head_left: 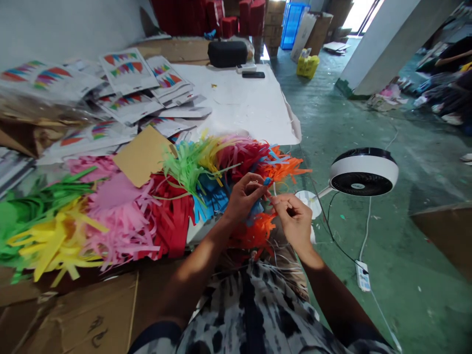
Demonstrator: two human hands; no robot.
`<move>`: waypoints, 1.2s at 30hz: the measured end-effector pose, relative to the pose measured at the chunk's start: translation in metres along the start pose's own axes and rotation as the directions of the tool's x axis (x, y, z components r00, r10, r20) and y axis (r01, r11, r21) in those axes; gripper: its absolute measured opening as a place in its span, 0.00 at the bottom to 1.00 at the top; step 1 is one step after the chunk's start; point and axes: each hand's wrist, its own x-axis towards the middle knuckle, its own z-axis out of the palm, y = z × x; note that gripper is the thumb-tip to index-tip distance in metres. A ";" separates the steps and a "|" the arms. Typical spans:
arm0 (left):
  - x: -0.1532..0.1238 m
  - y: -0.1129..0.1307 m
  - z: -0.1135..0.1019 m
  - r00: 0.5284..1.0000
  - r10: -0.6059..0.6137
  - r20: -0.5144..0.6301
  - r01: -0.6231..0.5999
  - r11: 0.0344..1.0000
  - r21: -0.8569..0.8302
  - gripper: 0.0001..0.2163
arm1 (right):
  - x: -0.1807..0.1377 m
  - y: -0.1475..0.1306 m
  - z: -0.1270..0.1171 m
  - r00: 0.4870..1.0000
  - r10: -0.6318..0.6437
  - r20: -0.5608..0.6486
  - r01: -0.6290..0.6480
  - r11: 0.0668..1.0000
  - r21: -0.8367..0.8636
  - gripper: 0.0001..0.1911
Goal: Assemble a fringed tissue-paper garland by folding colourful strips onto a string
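My left hand [245, 194] pinches a small blue paper piece [267, 181] between thumb and fingertips, just above the edge of the table. My right hand [293, 216] sits right next to it, fingers curled in a pinch on something thin that I cannot make out, perhaps a string. Both hands hover over a bunch of orange paper fringe [258, 233] lying in my lap. Behind them spreads a heap of coloured fringed tissue paper [177, 191]: green, yellow, pink, red, blue and orange.
A brown cardboard square [142, 155] lies on the fringe heap. Printed packets [125, 71] are stacked at the back left of the white table [250, 105]. A black case [227, 53] and a phone [253, 74] sit far back. A white fan [363, 172] and power strip [362, 275] stand on the green floor.
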 end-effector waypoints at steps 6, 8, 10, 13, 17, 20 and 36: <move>0.002 0.004 0.000 0.997 -0.066 0.029 0.066 0.998 -0.019 0.20 | 0.003 -0.006 -0.005 0.997 0.007 0.071 -0.003 0.998 -0.058 0.12; 0.003 0.006 0.000 0.995 -0.089 0.036 0.091 0.995 -0.039 0.21 | 0.003 -0.008 -0.006 0.996 0.011 0.084 -0.006 0.998 -0.062 0.12; 0.003 0.006 0.000 0.993 -0.107 0.044 0.109 0.993 -0.052 0.21 | 0.004 -0.009 -0.006 0.996 0.020 0.091 -0.015 0.998 -0.057 0.12; 0.003 0.006 0.000 0.992 -0.109 0.057 0.112 0.993 -0.048 0.21 | 0.005 -0.010 -0.007 0.995 0.029 0.099 -0.025 0.999 -0.043 0.12; 0.002 0.005 -0.003 0.992 -0.089 0.085 0.091 0.995 -0.026 0.21 | 0.006 -0.011 -0.008 0.993 0.056 0.101 -0.052 0.998 -0.041 0.13; 0.001 0.005 -0.004 0.993 -0.057 0.104 0.055 0.998 0.018 0.20 | 0.007 -0.010 -0.009 0.993 0.074 0.090 -0.070 0.996 -0.047 0.14; -0.009 0.005 0.000 0.986 0.127 0.112 -0.145 0.975 0.169 0.19 | 0.005 0.003 -0.011 0.986 0.113 0.125 -0.105 0.992 -0.067 0.13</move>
